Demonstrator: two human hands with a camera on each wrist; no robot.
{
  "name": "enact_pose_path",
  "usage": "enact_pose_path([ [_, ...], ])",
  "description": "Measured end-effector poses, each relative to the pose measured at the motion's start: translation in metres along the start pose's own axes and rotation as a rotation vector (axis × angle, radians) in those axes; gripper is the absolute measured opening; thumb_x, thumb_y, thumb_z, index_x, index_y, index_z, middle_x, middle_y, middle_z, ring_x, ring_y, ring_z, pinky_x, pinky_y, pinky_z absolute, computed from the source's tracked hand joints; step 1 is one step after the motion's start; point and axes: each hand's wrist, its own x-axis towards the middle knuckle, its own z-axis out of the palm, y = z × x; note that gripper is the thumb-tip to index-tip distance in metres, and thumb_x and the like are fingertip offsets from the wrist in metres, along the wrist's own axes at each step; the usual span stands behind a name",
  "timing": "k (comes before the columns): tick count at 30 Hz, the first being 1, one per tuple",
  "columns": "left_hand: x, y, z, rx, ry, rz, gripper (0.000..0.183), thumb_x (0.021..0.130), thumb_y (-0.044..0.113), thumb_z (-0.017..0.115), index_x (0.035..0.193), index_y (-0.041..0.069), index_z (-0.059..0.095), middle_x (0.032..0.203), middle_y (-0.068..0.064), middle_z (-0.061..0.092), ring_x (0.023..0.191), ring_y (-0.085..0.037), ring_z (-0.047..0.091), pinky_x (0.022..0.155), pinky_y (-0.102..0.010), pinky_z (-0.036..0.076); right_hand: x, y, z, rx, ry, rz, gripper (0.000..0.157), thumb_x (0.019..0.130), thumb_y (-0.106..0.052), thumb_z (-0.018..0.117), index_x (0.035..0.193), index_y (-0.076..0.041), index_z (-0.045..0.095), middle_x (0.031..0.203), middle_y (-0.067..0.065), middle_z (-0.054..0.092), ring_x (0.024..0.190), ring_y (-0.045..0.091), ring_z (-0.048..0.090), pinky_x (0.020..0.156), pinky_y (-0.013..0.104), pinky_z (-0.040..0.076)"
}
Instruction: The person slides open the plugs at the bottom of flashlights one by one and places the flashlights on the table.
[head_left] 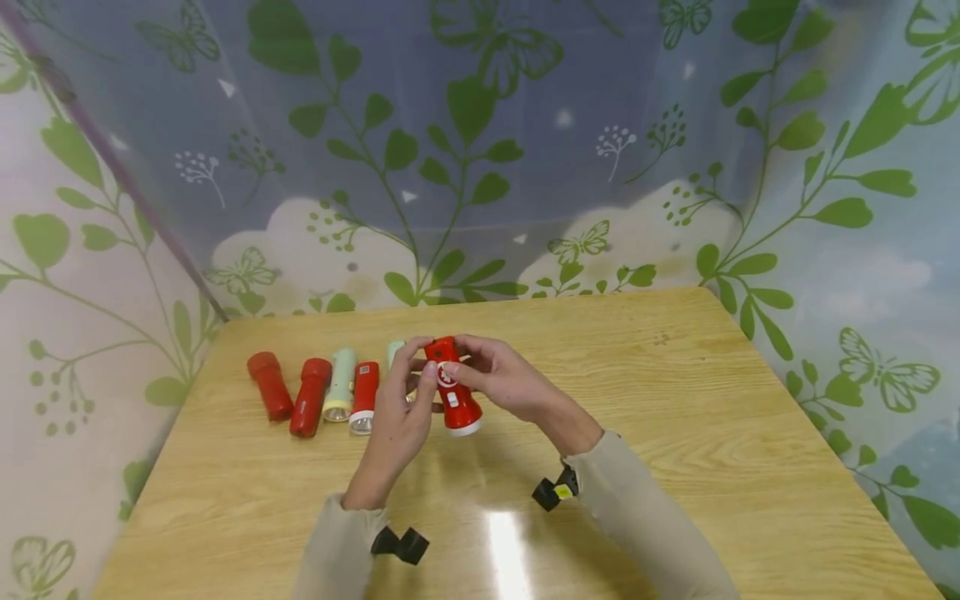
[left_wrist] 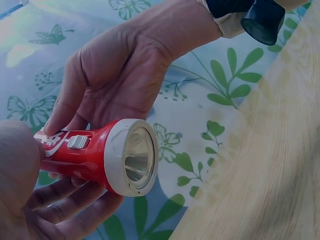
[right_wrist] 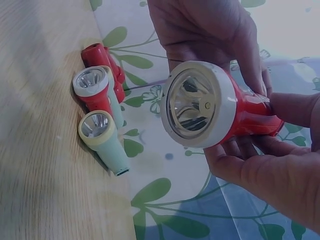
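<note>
A red flashlight [head_left: 463,410] with a white rim, a white slide switch and a white emblem is held above the table by both hands. My left hand [head_left: 400,421] grips its body from the left, thumb on the side and fingers beneath. From the right, my right hand [head_left: 513,382] holds the narrow end, its thumb resting on the emblem. The clear lens of the flashlight [left_wrist: 137,161] shows in the left wrist view, pointing toward my body. In the right wrist view the flashlight [right_wrist: 200,107] appears lens first, with no visible glow.
Left on the wooden table [head_left: 675,467] lie two red flashlights [head_left: 270,386], a pale green flashlight [head_left: 341,379] with a yellow rim, and a red one [head_left: 365,392] with a white rim. Another pale green flashlight [right_wrist: 112,152] is partly behind my left hand. Leaf-patterned curtains [head_left: 480,167] surround the table.
</note>
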Motion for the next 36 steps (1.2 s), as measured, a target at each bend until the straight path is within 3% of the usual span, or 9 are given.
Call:
enact_pose_path([
  [15,0.0005,0.0033,-0.0018,-0.028,0.001,-0.02,0.04,0.107,0.028,0.053,0.145,0.022,0.046,0.121,-0.015,0.063,0.094,-0.028,0.068,0.068,-0.041,0.064,-0.002,-0.0031,0.0002,0.004,0.001,-0.013,0.039,0.105,-0.012,0.053,0.143,-0.001,0.051,0.134,0.021,0.059,0.108,0.02,0.063,0.094,0.037,0.059],
  [23,-0.001,0.0045,-0.001,-0.047,-0.037,-0.038,0.041,0.108,0.029,0.049,0.148,0.024,0.044,0.125,-0.014,0.06,0.101,-0.03,0.065,0.069,-0.033,0.063,-0.0038,-0.0019,-0.0004,0.003,-0.01,-0.014,0.04,0.104,-0.011,0.055,0.143,0.001,0.051,0.133,0.021,0.058,0.11,0.019,0.063,0.094,0.036,0.058],
  [36,0.0014,0.009,-0.0069,-0.11,-0.094,-0.034,0.038,0.108,0.025,0.05,0.145,0.025,0.048,0.125,-0.017,0.058,0.1,-0.031,0.063,0.067,-0.035,0.063,-0.0058,-0.0031,-0.0024,0.021,-0.03,-0.04,0.038,0.104,-0.01,0.055,0.139,0.004,0.053,0.129,0.021,0.059,0.108,0.019,0.063,0.092,0.036,0.058],
])
